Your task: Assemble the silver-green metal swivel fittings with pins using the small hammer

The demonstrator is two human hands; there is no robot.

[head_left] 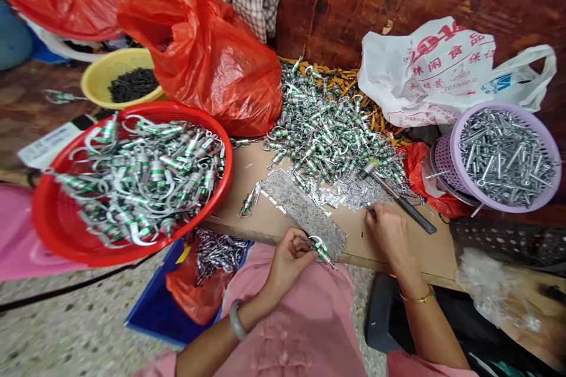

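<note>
My left hand (287,262) pinches a small metal fitting with a green band and a wire loop (321,251) at the near edge of a speckled grey stone slab (303,212). My right hand (389,232) rests on a wooden workboard (358,247), its fingertips close to a steel hammer with a dark handle (400,200). I cannot tell whether those fingers pinch anything. Beyond the hammer lies a heap of similar green-banded fittings (331,129), with loose silver pieces (340,194) along its front.
A red basket (177,107) heaped with larger fittings stands left of the board. A lilac basket (499,107) holds steel pins at right. Red and white plastic bags, a yellow bowl (110,62) of black parts, and a blue bin (154,312) surround me.
</note>
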